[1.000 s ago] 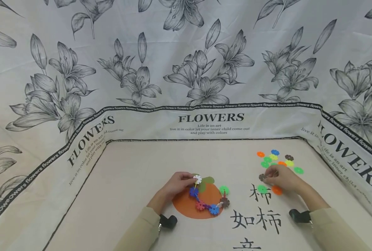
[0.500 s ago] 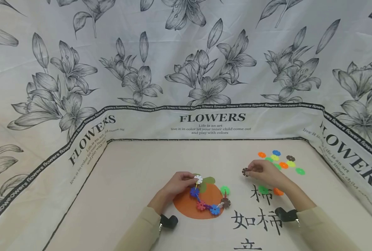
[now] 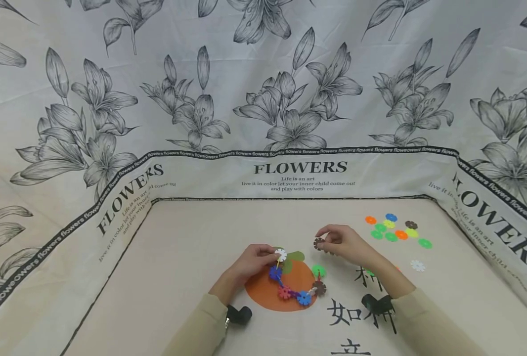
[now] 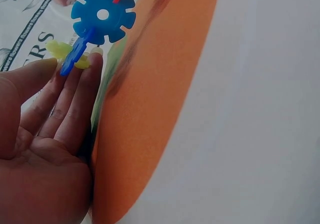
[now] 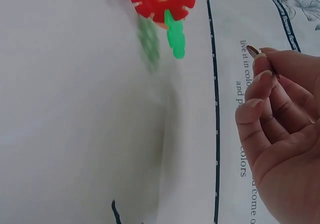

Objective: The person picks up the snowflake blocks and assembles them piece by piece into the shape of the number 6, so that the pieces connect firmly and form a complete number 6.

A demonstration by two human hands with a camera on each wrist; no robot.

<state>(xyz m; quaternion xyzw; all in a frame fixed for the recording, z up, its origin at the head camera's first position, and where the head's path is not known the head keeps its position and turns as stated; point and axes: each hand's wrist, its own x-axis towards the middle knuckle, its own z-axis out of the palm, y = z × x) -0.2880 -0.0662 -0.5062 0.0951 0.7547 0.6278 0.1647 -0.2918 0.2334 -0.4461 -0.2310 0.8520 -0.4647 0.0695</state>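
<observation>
My left hand (image 3: 250, 261) pinches one end of a curved chain of slotted flower-shaped plastic discs, near its white disc (image 3: 281, 254). The chain hangs in front of the printed persimmon through blue, red and brown to a green disc (image 3: 319, 271) at the far end. Close up in the left wrist view, thumb and fingers hold a yellow disc (image 4: 58, 49), with a blue disc (image 4: 115, 22) beyond. My right hand (image 3: 348, 242) pinches a loose brown disc (image 3: 319, 244) above the chain's green end. That brown disc shows edge-on in the right wrist view, apart from the chain's red disc (image 5: 172, 2).
Several loose discs, including a yellow one (image 3: 388, 224), lie at the back right of the cloth-covered table. A white disc (image 3: 418, 266) sits nearer. My right forearm partly covers other discs by the printed characters. A flowered curtain (image 3: 299, 113) rises behind.
My right hand has carried the brown disc leftward from the loose discs to near the chain, uncovering the white disc. My left hand and the chain have stayed in place.
</observation>
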